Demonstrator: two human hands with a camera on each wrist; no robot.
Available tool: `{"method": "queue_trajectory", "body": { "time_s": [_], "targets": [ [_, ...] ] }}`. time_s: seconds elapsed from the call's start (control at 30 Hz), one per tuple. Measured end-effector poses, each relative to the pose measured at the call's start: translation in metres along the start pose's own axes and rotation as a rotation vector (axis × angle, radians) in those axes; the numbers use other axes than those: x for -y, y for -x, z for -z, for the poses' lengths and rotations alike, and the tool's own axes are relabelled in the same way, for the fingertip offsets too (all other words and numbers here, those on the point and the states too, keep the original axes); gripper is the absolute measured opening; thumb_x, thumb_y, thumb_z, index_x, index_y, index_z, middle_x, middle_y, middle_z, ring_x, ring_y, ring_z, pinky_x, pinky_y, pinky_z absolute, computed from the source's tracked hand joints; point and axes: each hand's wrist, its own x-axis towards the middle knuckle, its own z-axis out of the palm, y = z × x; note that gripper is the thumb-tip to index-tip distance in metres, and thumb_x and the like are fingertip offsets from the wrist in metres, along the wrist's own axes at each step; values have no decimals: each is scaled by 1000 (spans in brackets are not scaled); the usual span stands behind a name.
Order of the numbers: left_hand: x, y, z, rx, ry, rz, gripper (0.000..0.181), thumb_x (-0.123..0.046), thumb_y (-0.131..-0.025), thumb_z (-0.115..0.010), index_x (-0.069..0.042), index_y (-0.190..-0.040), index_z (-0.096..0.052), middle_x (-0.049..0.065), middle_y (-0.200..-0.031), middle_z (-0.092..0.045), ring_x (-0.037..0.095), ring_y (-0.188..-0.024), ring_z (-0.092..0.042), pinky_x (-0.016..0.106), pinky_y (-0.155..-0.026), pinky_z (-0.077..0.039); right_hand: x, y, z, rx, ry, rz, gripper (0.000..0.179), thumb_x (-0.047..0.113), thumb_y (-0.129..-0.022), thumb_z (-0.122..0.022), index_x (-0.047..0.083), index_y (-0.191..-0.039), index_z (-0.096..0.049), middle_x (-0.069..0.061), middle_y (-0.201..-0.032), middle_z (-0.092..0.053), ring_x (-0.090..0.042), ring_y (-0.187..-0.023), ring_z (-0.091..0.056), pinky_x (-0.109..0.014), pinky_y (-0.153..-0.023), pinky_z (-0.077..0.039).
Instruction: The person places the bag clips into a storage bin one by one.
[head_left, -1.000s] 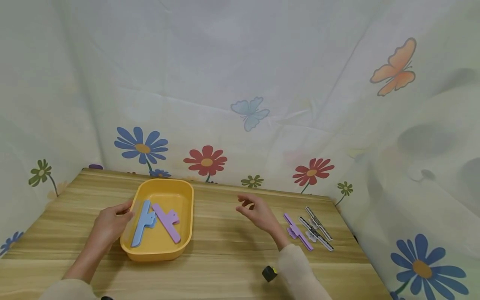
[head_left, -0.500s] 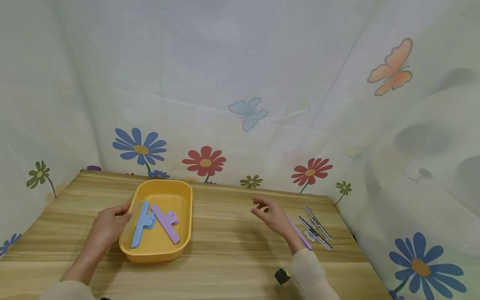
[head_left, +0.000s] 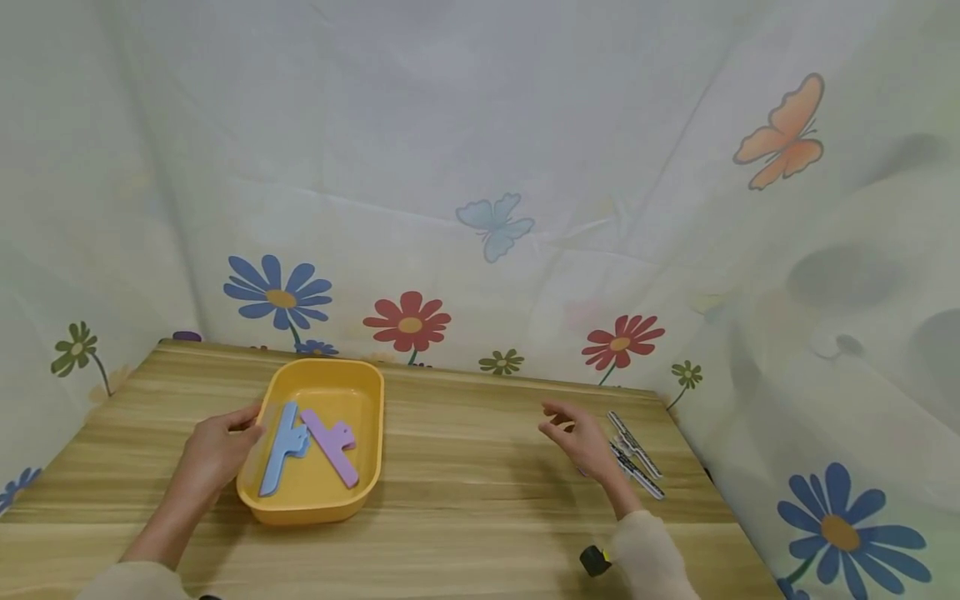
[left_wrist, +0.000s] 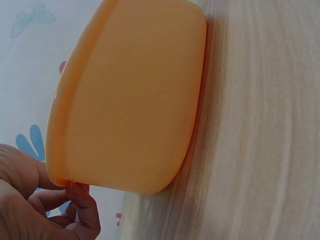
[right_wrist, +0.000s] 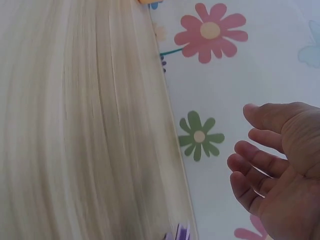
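Note:
My left hand [head_left: 217, 450] pinches the left rim of a yellow plastic tub [head_left: 347, 387], thumb above and fingers curled beneath in the left wrist view. Inside the tub lie a blue bag clip [head_left: 277, 454] and a purple bag clip [head_left: 327, 446]. My right hand [head_left: 581, 440] hovers over the right part of the table with loosely bent fingers, holding nothing. Just past it lie two black-and-white patterned clips [head_left: 632, 446]. A second purple clip [right_wrist: 183, 233] peeks in at the bottom of the right wrist view; in the head view the right hand and wrist hide most of it.
The wood-grain table [head_left: 450, 500] ends at a back edge against a white curtain [head_left: 390, 125] printed with flowers and butterflies. A small black object with a yellow mark [head_left: 595, 561] sits by the right sleeve. A dark purple item [head_left: 187, 336] shows at the back left corner.
My right hand has moved rightward, from mid-table to beside the clips, and now covers most of the loose purple one. The left hand and tub have stayed put.

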Motion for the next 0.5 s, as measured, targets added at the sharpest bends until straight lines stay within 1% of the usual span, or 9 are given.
{"method": "queue_trajectory", "body": {
  "time_s": [0.03,0.13,0.3,0.33,0.5],
  "targets": [
    [0,0,0,1,2,-2,52,-24,-97,-45,1,-141,-33,28,-133,-41,37,-109,-38,50,-90,-37,-1,2,2,-1,-3,-13,39,22,-88,-65,10,-124,-59,-13,-114,-61,-21,-93,-57,-40,-79,-47],
    [1,0,1,2,2,-2,53,-25,-98,-45,0,-142,-32,29,-135,-39,38,-111,-37,53,-92,-36,-7,7,8,-3,14,-34,40,24,-88,-65,11,-125,-59,-8,-115,-61,-20,-94,-56,-39,-80,-47],
    [1,-1,1,6,-3,10,53,-26,-98,-45,-1,-142,-31,29,-137,-38,37,-111,-37,54,-93,-35,-20,14,17,-3,31,-21,37,22,-89,-64,9,-123,-59,-3,-112,-62,-20,-93,-56,-37,-78,-48],
    [0,0,1,8,-2,11,53,-26,-98,-45,0,-142,-31,29,-137,-38,37,-111,-37,53,-93,-36,-23,15,18,-3,35,-23,37,21,-89,-64,9,-123,-59,-3,-111,-62,-21,-93,-56,-37,-78,-48],
    [1,0,0,5,-4,-7,52,-25,-98,-44,-1,-142,-32,29,-136,-39,37,-111,-37,51,-91,-38,-31,23,25,-17,38,-51,36,19,-89,-64,7,-122,-59,-12,-112,-61,-25,-94,-55,-34,-75,-48]
  ]
}}
